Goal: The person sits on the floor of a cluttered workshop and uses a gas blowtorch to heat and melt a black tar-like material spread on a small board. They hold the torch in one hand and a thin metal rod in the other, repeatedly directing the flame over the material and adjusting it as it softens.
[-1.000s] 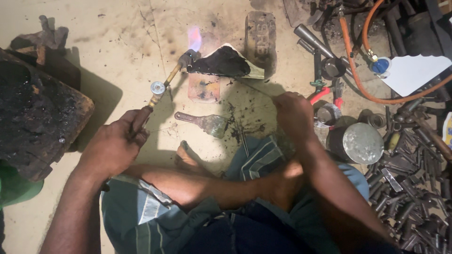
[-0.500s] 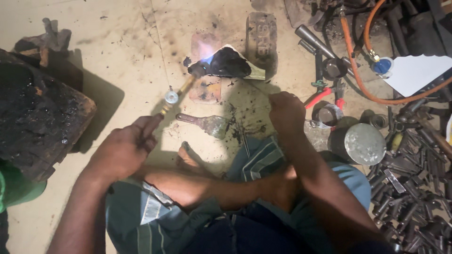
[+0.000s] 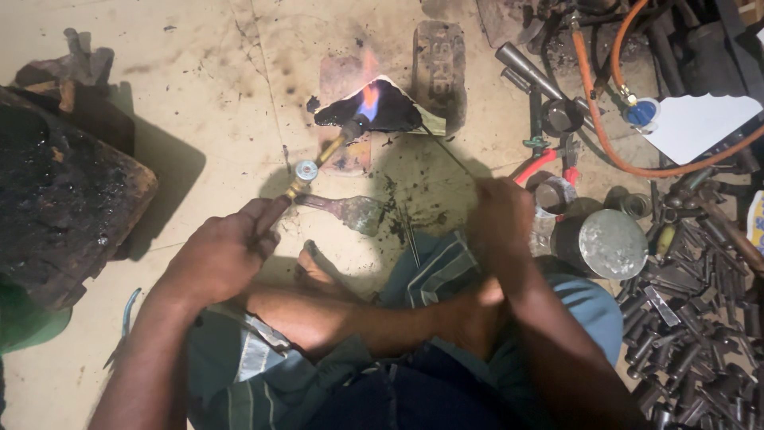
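While my left hand [image 3: 219, 255] grips the stiff, light torch [image 3: 322, 155] by its cool handle at frame centre, right hand [image 3: 500, 219] fingers pinch a thin rod [image 3: 450, 153].

Metalworking or repair workshop, floor-level workplace. Evidence: stained, soot-marked concrete floor [image 3: 199, 103]; lit brass gas torch [image 3: 322, 159] with blue-orange flame playing on a blackened workpiece [image 3: 382, 107]; orange gas hose [image 3: 605, 135] running across the upper right; heap of dark steel sockets and fittings [image 3: 700, 318] at right; red-handled pliers [image 3: 545, 163]; dented metal tin [image 3: 609, 243]; brick [image 3: 438, 68]; charred wooden block [image 3: 56, 199] at left. Person seated cross-legged on the floor.
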